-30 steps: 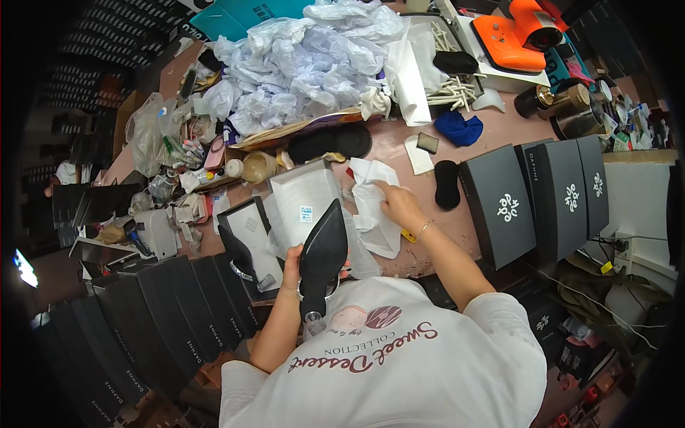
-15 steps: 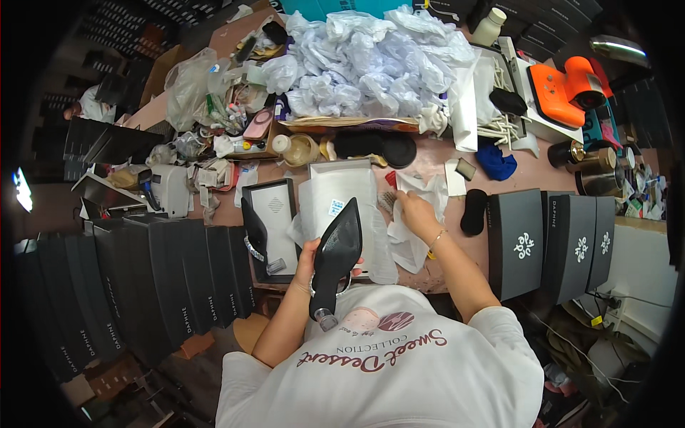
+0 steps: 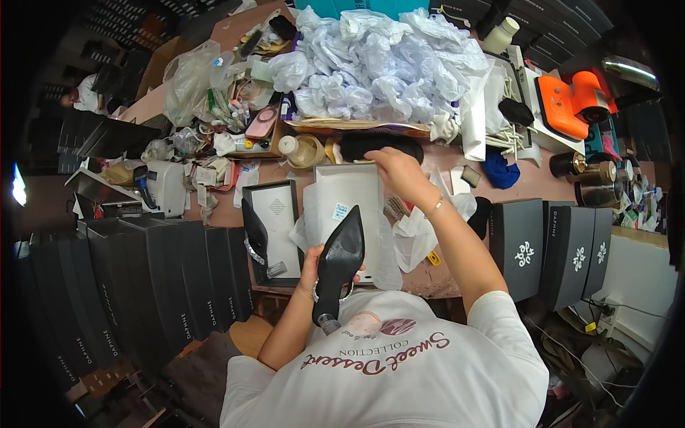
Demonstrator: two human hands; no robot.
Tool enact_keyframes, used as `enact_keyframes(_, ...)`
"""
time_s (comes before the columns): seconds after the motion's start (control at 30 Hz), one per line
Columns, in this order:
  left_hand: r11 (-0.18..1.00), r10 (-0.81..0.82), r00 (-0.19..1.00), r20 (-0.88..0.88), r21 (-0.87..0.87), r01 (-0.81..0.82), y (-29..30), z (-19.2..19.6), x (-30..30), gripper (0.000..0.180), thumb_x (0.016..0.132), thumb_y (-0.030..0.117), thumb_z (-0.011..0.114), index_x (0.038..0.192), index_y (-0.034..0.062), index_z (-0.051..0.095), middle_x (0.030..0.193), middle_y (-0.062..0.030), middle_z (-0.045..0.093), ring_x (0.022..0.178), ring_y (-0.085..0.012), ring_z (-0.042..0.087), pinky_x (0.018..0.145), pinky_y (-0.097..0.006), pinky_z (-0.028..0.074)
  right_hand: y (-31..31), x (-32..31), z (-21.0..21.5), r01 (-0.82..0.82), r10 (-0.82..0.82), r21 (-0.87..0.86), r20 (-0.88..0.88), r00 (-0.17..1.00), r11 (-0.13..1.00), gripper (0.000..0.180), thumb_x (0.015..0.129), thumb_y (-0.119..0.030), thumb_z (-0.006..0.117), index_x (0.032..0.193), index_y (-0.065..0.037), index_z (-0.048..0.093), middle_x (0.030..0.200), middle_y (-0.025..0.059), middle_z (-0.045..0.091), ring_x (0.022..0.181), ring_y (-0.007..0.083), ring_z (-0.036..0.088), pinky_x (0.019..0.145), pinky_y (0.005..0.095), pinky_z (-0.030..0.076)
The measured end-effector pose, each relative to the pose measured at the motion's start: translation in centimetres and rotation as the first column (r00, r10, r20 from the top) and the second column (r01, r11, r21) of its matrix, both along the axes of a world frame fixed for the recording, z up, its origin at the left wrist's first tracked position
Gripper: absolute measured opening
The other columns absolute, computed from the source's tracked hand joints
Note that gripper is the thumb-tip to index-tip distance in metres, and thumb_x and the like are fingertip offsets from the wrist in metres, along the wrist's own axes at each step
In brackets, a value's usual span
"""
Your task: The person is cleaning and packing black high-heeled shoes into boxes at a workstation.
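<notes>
My left hand (image 3: pixel 311 271) holds a black pointed high-heeled shoe (image 3: pixel 341 250) with its sole turned up. Its heel is clear, and a sparkling strap shows at the side. My right hand (image 3: pixel 401 171) reaches over the far side of the shoe box, fingers stretched leftward at the edge of a black oblong pad (image 3: pixel 357 147); whether they touch it is hard to tell. The matching shoe (image 3: pixel 254 227) lies in a dark box part (image 3: pixel 284 207) at the left. Under the held shoe is an open pale-lined box (image 3: pixel 346 178) with white tissue (image 3: pixel 384 250).
Dark shoe boxes stand in rows at the left (image 3: pixel 157 278) and right (image 3: pixel 515 250). Crumpled white tissue (image 3: pixel 378 64) is heaped at the back. A jar (image 3: pixel 303 151), a blue cloth (image 3: pixel 499 171), a yellow item (image 3: pixel 433 258) and an orange device (image 3: pixel 571 103) are about.
My right hand has moved up and away from the crumpled paper to the black pad. A yellow item now shows beside the paper. The left hand still holds the shoe.
</notes>
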State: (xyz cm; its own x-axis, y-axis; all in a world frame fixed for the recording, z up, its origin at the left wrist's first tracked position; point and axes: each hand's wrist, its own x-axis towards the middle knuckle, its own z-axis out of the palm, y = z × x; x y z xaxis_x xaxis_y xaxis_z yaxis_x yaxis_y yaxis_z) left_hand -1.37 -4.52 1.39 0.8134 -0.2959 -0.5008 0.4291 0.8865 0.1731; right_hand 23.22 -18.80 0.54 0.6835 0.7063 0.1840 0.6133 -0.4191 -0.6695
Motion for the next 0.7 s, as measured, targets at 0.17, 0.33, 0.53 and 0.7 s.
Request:
enact_keyframes(0.17,1.0,0.019,1.0,-0.002,0.022,-0.019,0.4,-0.6,-1.3,0.075,0.084,0.05,0.048,0.137,-0.0019,0.035,0.12,-0.0285,0.051,0.097,-0.0369,0.059,0.077,-0.047,0.054,9.8,2.8,-4.6,-0.24,0.262,-0.485,-0.024,0.965,0.841,0.024,0.078,-0.006,0.053,0.097,-0.008,0.068,0.084,0.0141,0.067,0.078,0.0325,0.065,0.07,0.0416,0.052)
enact_keyframes(0.33,0.99,0.125,0.992,-0.034,0.067,-0.122,1.2,0.3,-2.2,0.063,0.086,0.05,0.045,0.126,0.0007,0.047,0.103,-0.029,0.061,0.076,-0.029,0.067,0.059,-0.034,0.056,11.4,4.1,-6.8,-0.321,0.327,-0.368,-0.049,0.944,0.872,0.016,0.083,-0.011,0.055,0.089,-0.006,0.068,0.082,0.0166,0.068,0.071,0.0324,0.065,0.067,0.0398,0.052)
enact_keyframes(0.53,0.978,0.156,0.987,0.027,0.134,-0.158,2.8,0.6,-2.5,0.074,0.085,0.053,0.041,0.132,-0.0042,0.041,0.117,-0.025,0.055,0.088,-0.033,0.065,0.062,-0.035,0.058,2.7,-1.2,2.0,0.163,0.043,0.278,-0.61,0.791,0.947,0.017,0.088,-0.014,0.062,0.096,0.001,0.064,0.11,0.0082,0.061,0.082,0.0137,0.059,0.076,0.0295,0.048)
enact_keyframes(0.7,0.993,-0.072,0.983,0.167,0.1,0.055,4.1,2.2,-1.6,0.06,0.089,0.046,0.041,0.124,-0.0031,0.048,0.105,-0.0202,0.062,0.091,-0.0325,0.065,0.068,-0.038,0.058,-1.8,-8.3,2.7,0.514,0.414,0.509,-0.86,0.297,0.69,0.03,0.096,-0.023,0.052,0.118,-0.003,0.052,0.113,0.0062,0.059,0.1,0.0135,0.057,0.088,0.0292,0.047)
